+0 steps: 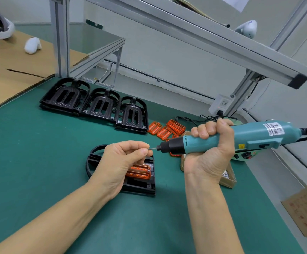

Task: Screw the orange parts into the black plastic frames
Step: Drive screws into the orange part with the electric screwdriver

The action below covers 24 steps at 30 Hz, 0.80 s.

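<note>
**Loading a screw onto the driver bit**

From the head camera I see my right hand wrapped tight round the teal electric screwdriver, held level above the green mat. My left hand pinches something tiny at the bit tip, probably a screw, though I can't make it out. Beneath it lies a black plastic frame with a ribbed orange part seated inside. I'd seat the screw square on the bit before lowering. Spare orange pieces and three more frames wait farther back.

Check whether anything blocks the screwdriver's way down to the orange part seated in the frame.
Yes: the left hand, pinching at the bit tip, hovers over the orange part in the black frame. The screwdriver, gripped by the right hand, lies sideways above.
</note>
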Available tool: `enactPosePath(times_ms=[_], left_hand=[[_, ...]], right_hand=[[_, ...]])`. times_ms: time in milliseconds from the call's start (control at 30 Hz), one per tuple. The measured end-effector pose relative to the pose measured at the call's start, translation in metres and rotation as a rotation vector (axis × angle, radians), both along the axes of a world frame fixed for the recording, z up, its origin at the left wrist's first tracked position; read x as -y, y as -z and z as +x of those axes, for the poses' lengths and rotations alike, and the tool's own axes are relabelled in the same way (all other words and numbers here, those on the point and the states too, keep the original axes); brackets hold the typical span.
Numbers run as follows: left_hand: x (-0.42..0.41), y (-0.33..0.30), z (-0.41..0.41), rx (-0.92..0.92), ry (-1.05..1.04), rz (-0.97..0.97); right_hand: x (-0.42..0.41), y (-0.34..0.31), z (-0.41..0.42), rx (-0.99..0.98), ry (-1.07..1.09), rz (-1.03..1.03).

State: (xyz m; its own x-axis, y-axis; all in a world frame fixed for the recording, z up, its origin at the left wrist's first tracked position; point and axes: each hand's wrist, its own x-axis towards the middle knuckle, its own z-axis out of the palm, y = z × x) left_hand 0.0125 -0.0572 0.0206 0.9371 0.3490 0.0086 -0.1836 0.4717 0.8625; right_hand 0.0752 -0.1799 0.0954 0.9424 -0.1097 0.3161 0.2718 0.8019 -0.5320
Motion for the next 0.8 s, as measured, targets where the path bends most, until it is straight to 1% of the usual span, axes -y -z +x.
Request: enactPosePath(times_ms=[100, 233, 300, 333, 400, 433, 500, 533, 600, 667, 800], left_hand=[[-0.003, 0.000, -0.001, 0.002, -0.007, 0.080], [-0.015, -0.004, -0.004, -0.019, 0.032, 0.327], [-0.029, -0.006, -0.006, -0.066, -0.012, 0.428], [-0.038, -0.005, -0.006, -0.083, -0.055, 0.512], [-0.053, -0.006, -0.010, -0.115, -0.091, 0.793], [-0.059, -0.005, -0.012, -0.138, -0.044, 0.953], [-0.064, -0.002, -0.016, -0.214, 0.129, 1.257], [-0.064, 0.001, -0.015, -0.248, 0.194, 1.382], [-0.062, 0.009, -0.014, -0.290, 0.245, 1.567], [-0.060, 0.015, -0.013, -0.308, 0.229, 1.639], [-0.059, 0.016, -0.011, -0.297, 0.202, 1.650]], right_hand=[[0.000, 0.003, 0.000, -0.001, -0.030, 0.006], [0.001, 0.005, 0.002, -0.007, -0.064, 0.015], [0.001, 0.006, 0.004, -0.004, -0.081, 0.002], [0.000, 0.007, 0.005, -0.002, -0.091, -0.013], [-0.003, 0.010, 0.006, -0.002, -0.113, -0.060], [-0.005, 0.012, 0.006, -0.004, -0.126, -0.087], [-0.012, 0.019, 0.006, -0.009, -0.150, -0.141], [-0.016, 0.022, 0.006, -0.012, -0.158, -0.164], [-0.022, 0.027, 0.006, -0.013, -0.172, -0.202], [-0.028, 0.031, 0.007, 0.000, -0.187, -0.230], [-0.035, 0.035, 0.009, 0.031, -0.211, -0.279]])
